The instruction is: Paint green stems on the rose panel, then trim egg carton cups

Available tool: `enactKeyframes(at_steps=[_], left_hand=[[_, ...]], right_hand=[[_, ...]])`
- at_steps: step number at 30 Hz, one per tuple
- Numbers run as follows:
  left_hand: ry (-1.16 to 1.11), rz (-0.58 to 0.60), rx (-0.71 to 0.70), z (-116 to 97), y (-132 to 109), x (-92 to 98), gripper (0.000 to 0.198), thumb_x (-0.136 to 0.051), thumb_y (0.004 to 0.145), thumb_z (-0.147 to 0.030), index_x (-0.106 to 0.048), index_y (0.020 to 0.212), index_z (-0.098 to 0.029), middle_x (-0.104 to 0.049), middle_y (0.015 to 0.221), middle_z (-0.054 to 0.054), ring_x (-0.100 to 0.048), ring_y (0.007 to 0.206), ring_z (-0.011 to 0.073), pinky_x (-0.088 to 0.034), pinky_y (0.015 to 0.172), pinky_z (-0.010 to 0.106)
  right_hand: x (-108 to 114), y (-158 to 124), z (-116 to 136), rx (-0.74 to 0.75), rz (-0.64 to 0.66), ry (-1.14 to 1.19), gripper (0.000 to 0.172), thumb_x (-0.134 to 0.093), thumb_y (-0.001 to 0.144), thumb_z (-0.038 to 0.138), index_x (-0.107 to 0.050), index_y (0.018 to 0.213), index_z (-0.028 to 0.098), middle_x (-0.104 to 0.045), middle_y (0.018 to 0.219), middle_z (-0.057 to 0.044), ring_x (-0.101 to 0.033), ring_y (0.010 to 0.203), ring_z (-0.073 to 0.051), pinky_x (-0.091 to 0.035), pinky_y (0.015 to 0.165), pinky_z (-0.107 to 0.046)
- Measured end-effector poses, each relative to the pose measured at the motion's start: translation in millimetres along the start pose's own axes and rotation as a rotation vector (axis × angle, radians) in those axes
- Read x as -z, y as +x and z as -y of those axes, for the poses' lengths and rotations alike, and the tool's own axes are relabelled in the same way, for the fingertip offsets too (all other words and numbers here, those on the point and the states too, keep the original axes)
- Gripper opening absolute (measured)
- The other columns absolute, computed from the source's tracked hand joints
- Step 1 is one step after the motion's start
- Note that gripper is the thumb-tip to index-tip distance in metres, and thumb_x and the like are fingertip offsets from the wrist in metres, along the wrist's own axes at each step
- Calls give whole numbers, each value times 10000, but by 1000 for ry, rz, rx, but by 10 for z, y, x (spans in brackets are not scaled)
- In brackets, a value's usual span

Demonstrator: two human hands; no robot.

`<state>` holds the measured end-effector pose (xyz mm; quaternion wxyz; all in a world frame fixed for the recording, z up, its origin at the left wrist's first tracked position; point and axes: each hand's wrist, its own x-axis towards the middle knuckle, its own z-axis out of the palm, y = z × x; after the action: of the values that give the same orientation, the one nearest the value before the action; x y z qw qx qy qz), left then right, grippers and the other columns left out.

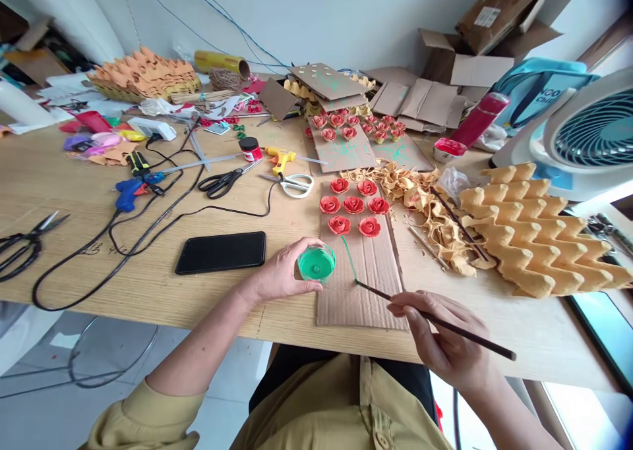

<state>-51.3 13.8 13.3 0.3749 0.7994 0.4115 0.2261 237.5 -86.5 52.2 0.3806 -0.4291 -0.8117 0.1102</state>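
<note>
My left hand (281, 270) is wrapped round a small clear paint jar (316, 264) with green paint in it, held at the left edge of a cardboard panel (336, 305). In my right hand (448, 331) is a dark-handled paintbrush (465, 335), gripped near its front. Its green tip touches the bare cardboard. From there a thin green line (349, 252) runs up towards several red paper-pulp roses (353, 205) set in rows on the upper part of the panel.
A black phone (220, 252) lies left of the jar. Behind are white-handled scissors (297, 185), a yellow glue gun (279, 159) and more rose panels (343, 150). Egg trays (539, 232) and torn scraps (410, 190) stand right, near a fan (583, 120). Cables (163, 206) cross the left side.
</note>
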Motion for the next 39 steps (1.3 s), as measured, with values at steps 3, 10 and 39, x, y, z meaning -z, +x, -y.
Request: enactKeyframes(at_steps=[3, 10, 39], left_hand=[[-7, 2, -12, 10, 9, 1, 711, -814, 707, -476, -498, 1287, -212, -628, 1278, 109, -613, 1165, 277, -473, 1025, 390], [0, 6, -27, 10, 12, -2, 713, -805, 721, -488, -482, 1291, -204, -621, 1280, 103, -612, 1160, 265, -471, 1025, 375], [170, -86, -214, -67, -21, -60, 709, -806, 737, -485, -490, 1313, -217, -610, 1292, 93, -548, 1234, 291, -390, 1086, 427]], right_hand=[[87, -66, 88, -12, 20, 19, 132, -504, 948, 128, -622, 966, 186, -677, 719, -16, -656, 610, -135, -495, 578, -250], [213, -133, 188, -25, -25, 71, 160, -523, 910, 79, -627, 960, 190, -680, 740, -16, -655, 614, -134, -507, 565, -255], [-140, 357, 223, 83, -224, 90, 155, -565, 913, 88, -657, 1004, 175, -679, 762, -27, -640, 653, -139, -492, 581, -261]])
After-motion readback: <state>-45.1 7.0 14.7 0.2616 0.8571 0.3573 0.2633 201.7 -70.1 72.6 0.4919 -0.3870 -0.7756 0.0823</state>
